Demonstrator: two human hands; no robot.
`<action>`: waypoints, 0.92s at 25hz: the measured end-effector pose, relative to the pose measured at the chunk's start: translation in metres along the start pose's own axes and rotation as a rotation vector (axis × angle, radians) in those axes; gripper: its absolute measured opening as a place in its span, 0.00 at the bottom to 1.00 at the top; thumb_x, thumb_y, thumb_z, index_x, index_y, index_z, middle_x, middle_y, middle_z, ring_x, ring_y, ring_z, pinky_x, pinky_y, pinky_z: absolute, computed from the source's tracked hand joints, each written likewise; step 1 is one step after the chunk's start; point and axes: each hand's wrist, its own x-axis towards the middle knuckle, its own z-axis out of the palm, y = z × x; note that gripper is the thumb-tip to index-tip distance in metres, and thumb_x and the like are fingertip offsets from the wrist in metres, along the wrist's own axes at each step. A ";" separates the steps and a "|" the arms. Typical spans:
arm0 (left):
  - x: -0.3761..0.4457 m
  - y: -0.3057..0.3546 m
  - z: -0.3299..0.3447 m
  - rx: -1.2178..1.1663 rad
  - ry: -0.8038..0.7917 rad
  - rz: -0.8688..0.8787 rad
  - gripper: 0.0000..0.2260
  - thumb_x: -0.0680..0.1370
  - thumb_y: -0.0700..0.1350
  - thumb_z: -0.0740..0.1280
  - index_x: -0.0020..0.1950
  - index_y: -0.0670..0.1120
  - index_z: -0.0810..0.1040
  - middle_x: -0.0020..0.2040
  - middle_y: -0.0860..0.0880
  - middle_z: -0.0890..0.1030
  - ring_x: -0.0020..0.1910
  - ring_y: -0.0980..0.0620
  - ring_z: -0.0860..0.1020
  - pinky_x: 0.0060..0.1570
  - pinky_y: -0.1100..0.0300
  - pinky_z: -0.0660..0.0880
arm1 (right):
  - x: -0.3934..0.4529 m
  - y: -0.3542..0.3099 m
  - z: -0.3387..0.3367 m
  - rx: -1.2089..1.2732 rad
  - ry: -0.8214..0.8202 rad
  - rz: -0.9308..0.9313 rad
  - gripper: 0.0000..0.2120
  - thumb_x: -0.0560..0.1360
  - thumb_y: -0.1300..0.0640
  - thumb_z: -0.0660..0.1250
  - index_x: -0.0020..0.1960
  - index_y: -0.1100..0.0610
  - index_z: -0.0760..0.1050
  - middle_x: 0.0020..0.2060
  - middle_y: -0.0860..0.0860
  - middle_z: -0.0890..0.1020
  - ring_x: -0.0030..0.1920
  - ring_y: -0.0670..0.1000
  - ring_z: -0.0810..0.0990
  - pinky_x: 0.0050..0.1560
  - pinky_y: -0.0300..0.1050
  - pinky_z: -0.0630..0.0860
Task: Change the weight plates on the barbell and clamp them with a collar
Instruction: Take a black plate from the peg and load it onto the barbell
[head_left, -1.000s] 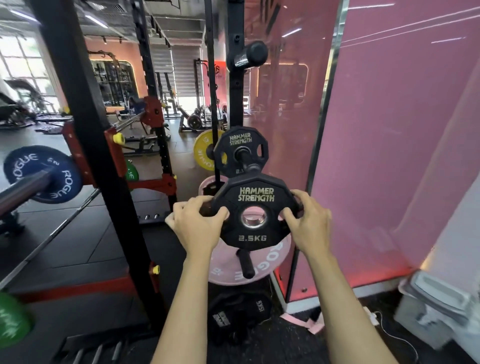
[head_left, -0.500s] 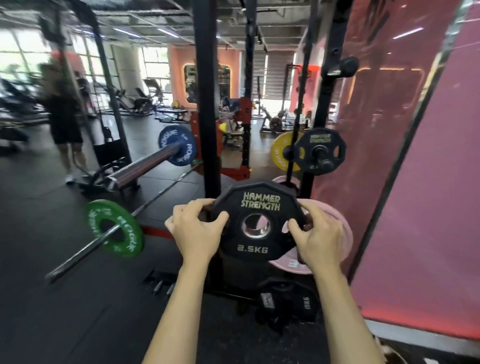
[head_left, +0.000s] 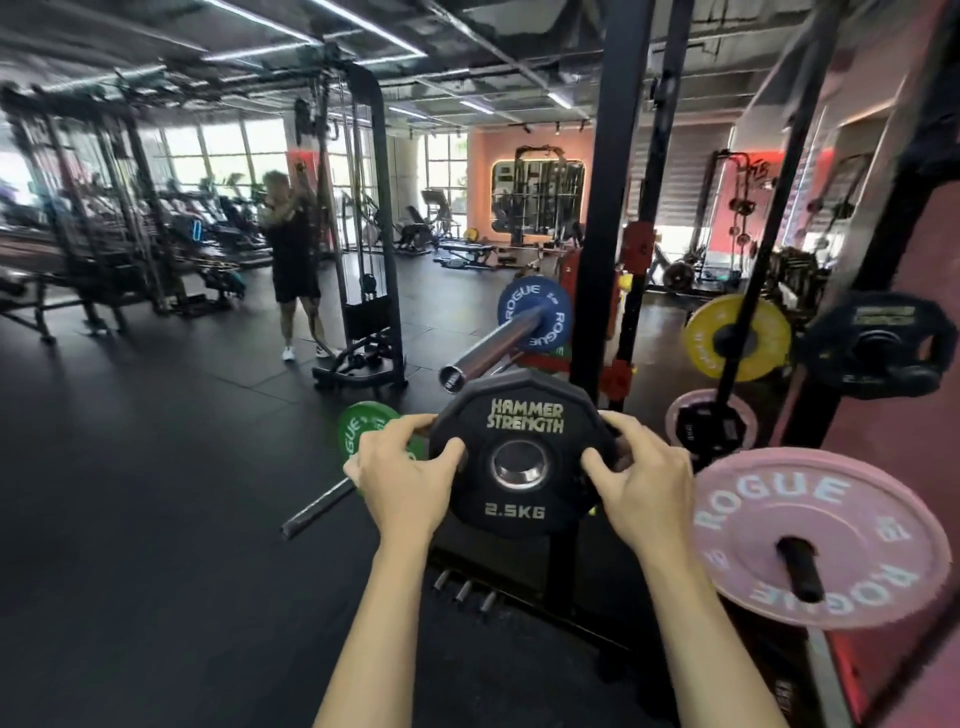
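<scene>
The view has swung left: both hands, left hand and right hand, clasp the upright black plate facing the camera.

Matt black rubber weight plate with shiny metal hub, polished steel barbell sleeve

Single head-worn wide-angle view, faced forward and slightly down across the gym floor, close over the wearer's outstretched forearms.
</scene>
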 end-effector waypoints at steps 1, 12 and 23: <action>0.017 -0.012 -0.006 -0.009 0.000 0.004 0.12 0.64 0.59 0.69 0.45 0.61 0.80 0.43 0.57 0.79 0.49 0.59 0.72 0.61 0.54 0.59 | 0.001 -0.013 0.018 0.004 0.003 0.001 0.18 0.66 0.56 0.76 0.56 0.49 0.80 0.33 0.43 0.78 0.31 0.47 0.77 0.45 0.52 0.77; 0.180 -0.098 0.003 -0.110 -0.146 -0.003 0.09 0.67 0.51 0.76 0.45 0.61 0.81 0.39 0.61 0.77 0.47 0.55 0.73 0.60 0.52 0.61 | 0.044 -0.097 0.154 -0.122 0.079 0.111 0.16 0.67 0.55 0.75 0.54 0.48 0.80 0.34 0.43 0.79 0.33 0.45 0.77 0.49 0.52 0.75; 0.224 -0.116 0.077 -0.231 -0.313 0.076 0.12 0.66 0.52 0.75 0.42 0.65 0.76 0.38 0.63 0.77 0.45 0.59 0.74 0.62 0.48 0.65 | 0.070 -0.070 0.193 -0.275 0.189 0.176 0.19 0.66 0.59 0.76 0.56 0.51 0.80 0.40 0.47 0.83 0.37 0.51 0.80 0.50 0.53 0.74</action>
